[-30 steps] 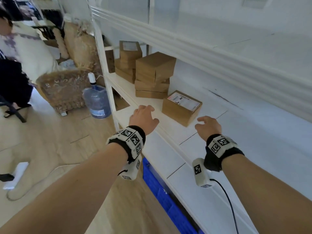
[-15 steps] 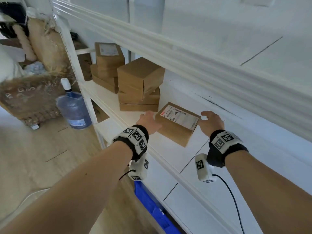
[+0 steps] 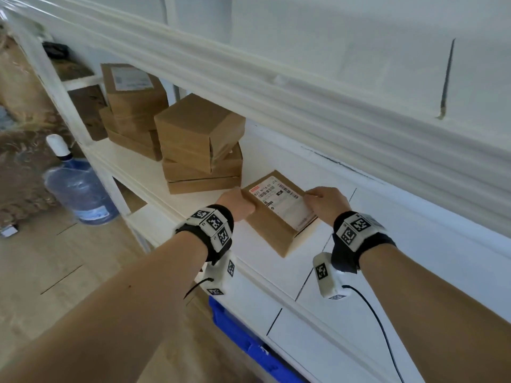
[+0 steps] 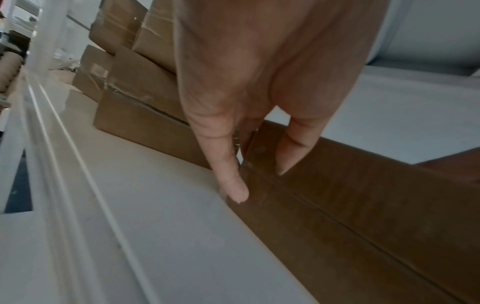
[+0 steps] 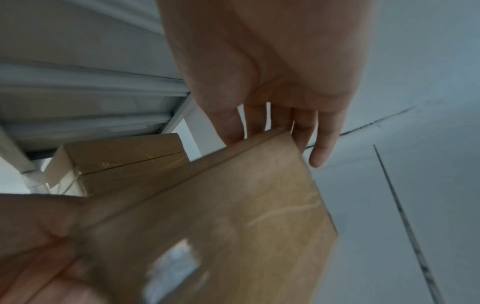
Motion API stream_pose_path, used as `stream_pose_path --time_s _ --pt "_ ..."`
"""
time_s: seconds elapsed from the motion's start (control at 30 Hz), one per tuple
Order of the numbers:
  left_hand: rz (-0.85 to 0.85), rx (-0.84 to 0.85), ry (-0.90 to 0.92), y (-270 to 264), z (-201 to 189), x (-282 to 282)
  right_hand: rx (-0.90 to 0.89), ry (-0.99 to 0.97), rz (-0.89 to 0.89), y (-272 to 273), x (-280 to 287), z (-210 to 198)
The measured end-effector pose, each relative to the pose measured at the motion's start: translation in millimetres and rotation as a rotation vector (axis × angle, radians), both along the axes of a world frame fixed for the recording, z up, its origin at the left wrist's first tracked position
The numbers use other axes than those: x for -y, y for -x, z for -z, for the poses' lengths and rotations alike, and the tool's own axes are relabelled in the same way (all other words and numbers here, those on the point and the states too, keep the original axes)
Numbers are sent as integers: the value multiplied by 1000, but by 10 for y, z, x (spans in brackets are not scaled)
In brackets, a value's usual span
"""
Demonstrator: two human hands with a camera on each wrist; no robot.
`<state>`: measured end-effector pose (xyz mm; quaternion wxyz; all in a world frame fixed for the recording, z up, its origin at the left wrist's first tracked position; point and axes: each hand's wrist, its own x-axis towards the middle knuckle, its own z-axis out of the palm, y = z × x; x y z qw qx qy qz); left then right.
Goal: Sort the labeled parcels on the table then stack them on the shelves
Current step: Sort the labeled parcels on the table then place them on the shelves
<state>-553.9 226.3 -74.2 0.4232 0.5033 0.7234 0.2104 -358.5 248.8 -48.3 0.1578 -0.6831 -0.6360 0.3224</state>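
A brown labeled parcel [image 3: 279, 208] lies on the white shelf [image 3: 193, 214], its white shipping label facing up. My left hand [image 3: 237, 201] holds its left far corner; in the left wrist view the fingertips [image 4: 235, 191] straddle that corner of the parcel [image 4: 363, 205], whose bottom edge there rests on the shelf board. My right hand [image 3: 326, 201] grips the right side. In the right wrist view its fingers [image 5: 320, 148] reach past the far edge of the parcel [image 5: 233, 205] and the thumb lies on the near side.
Two stacks of brown parcels stand to the left on the same shelf, the near stack [image 3: 199, 145] almost touching the held parcel, the far stack [image 3: 132, 106] behind it. The upper shelf's beam [image 3: 304, 87] hangs low overhead. A water bottle [image 3: 80, 189] and blue crate [image 3: 249, 341] sit below.
Both hands have moved forward from the shelf's front edge to the labeled parcel and taken hold of its two sides. The head view has moved closer to the shelf.
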Motion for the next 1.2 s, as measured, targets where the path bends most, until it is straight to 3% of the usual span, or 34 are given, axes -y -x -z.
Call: stream_pose_path --time_s 0.13,0.23,0.47,0.67,0.9,1.2 --pt "-19 31 -18 -4 35 -104 -47 98 61 -31 6 20" --pt "0 104 25 11 59 -153 -178 223 158 -21 49 25" --pt "48 238 34 -112 -54 -63 -554 295 328 -11 279 45" --pt "51 335 -33 -172 -154 63 -712 222 428 1 518 41" --pt "-23 585 -49 -108 -177 302 -883 103 513 -12 912 91" --pt "57 612 -66 -63 -218 551 -977 44 563 36 1384 101"
